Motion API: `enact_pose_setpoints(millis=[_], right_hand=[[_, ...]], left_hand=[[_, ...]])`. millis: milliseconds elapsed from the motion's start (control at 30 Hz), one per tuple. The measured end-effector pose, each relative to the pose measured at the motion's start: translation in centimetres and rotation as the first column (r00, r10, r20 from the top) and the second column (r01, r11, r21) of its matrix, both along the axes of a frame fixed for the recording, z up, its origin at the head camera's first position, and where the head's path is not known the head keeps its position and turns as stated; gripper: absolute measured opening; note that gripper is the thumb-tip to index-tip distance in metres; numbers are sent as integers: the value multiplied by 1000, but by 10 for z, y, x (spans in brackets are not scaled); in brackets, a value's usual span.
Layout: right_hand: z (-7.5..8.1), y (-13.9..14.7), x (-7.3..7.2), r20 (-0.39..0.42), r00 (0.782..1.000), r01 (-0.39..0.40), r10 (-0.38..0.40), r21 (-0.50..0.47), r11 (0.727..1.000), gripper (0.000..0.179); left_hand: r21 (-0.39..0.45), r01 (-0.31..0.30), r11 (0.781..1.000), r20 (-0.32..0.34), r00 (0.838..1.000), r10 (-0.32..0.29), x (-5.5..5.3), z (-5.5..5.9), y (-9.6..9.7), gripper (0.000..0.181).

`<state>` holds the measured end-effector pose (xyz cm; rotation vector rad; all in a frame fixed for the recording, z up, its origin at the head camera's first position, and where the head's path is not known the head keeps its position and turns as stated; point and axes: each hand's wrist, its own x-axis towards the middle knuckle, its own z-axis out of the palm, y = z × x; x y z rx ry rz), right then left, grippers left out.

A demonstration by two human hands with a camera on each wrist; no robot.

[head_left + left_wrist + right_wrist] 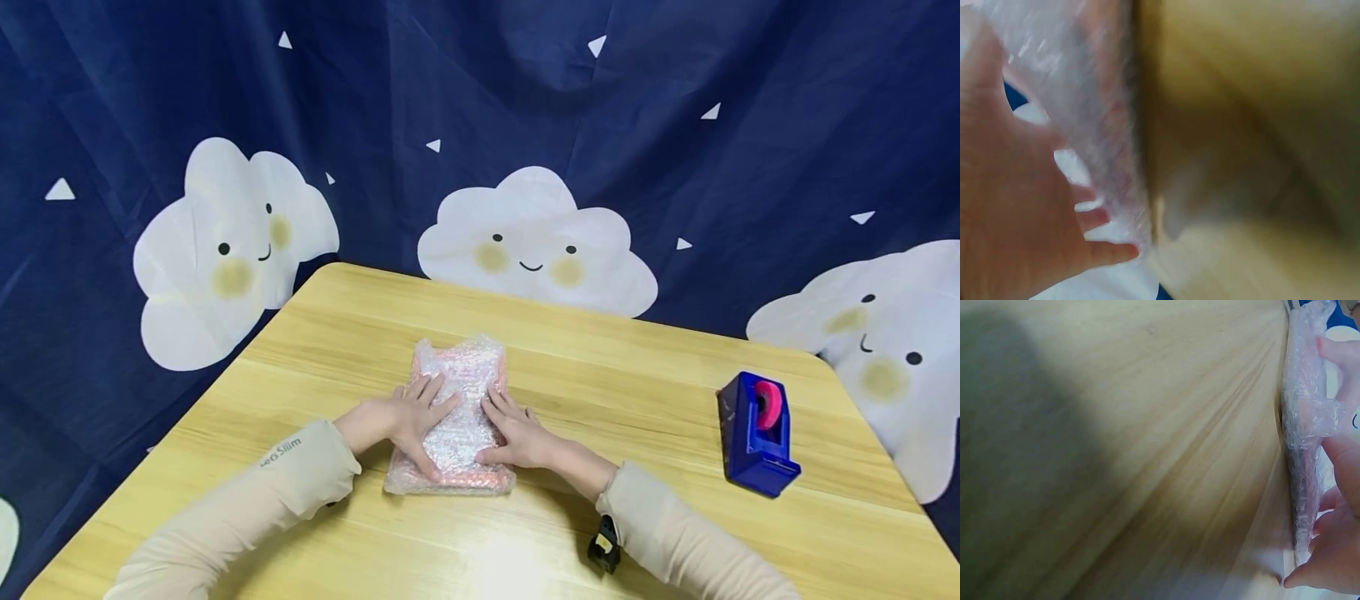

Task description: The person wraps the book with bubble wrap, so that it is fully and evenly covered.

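Observation:
A flat pinkish item wrapped in clear bubble wrap lies on the wooden table, its kind hidden under the wrap. On its left side rests my left hand, fingers spread and straight. My right hand lies on the right side, its fingers extended over the wrap. In the left wrist view the left hand touches the blurred bubble wrap along its edge. The right wrist view shows the right hand against the wrapped item's side.
A blue tape dispenser with a pink roll stands at the right of the table. Behind the table hangs a dark blue curtain with white smiling clouds.

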<state>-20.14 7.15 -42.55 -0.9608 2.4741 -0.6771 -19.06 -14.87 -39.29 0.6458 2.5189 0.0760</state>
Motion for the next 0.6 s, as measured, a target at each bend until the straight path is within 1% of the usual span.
enact_pose_setpoints(millis=[133,200,300,333,400,500,600], right_hand=[[1,2,0,-6,1000,4,-4,7,1000,85],[2,3,0,-12,1000,6,-6,8,1000,85],[1,4,-1,-27,1000,8,-8,10,1000,85],[1,3,-2,-31,1000,8,-8,12,1000,85],[0,3,-2,-37,999,5,-5,16,1000,86],[-2,2,-2,-35,999,1,-1,21,1000,85],[-3,0,-2,-38,999,1,0,25,1000,85]], left_hand=[[84,-14,996,-9,1000,15,2,-9,-3,118],[128,0,992,-26,1000,3,2,-12,-4,118],[162,40,986,-58,998,-31,0,-17,-6,121],[166,53,985,-66,997,-43,-1,-17,-6,122],[168,63,984,-62,997,-53,-3,-17,-6,123],[147,59,987,-40,998,-54,-4,-16,-4,124],[107,52,993,-19,999,-50,-6,-15,-1,123]])
